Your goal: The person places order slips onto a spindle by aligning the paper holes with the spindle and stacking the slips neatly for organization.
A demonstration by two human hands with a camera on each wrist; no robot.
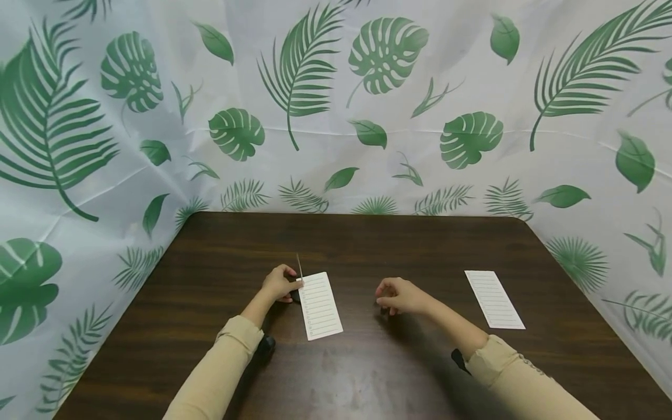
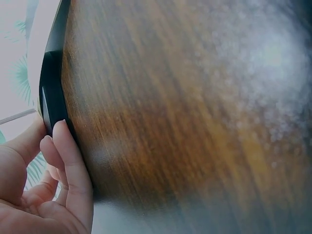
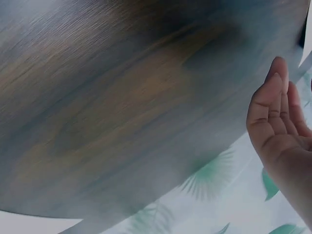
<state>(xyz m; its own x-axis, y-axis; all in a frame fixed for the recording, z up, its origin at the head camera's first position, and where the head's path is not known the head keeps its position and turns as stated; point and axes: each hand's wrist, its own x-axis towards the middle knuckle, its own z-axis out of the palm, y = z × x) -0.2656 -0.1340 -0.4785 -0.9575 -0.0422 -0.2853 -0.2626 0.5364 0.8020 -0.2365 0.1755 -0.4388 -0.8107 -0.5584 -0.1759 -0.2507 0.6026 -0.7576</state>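
Note:
Left of the table's middle, my left hand [image 1: 278, 284] pinches the upper left corner of a white checklist sheet [image 1: 321, 306] with ruled lines and small boxes. A thin, straight strip [image 1: 299, 265] rises from that corner; whether it is a stick or a card seen edge-on, I cannot tell. In the left wrist view, a smooth black piece [image 2: 52, 83] lies between thumb and fingers along the sheet's underside. To the right of the sheet, my right hand [image 1: 400, 296] hovers just over the table, fingers loosely curled and holding nothing.
A second white lined sheet [image 1: 494, 299] lies flat on the right part of the dark wooden table [image 1: 409, 245]. Behind and beside the table hangs a white cloth [image 1: 325, 163] with green leaf prints.

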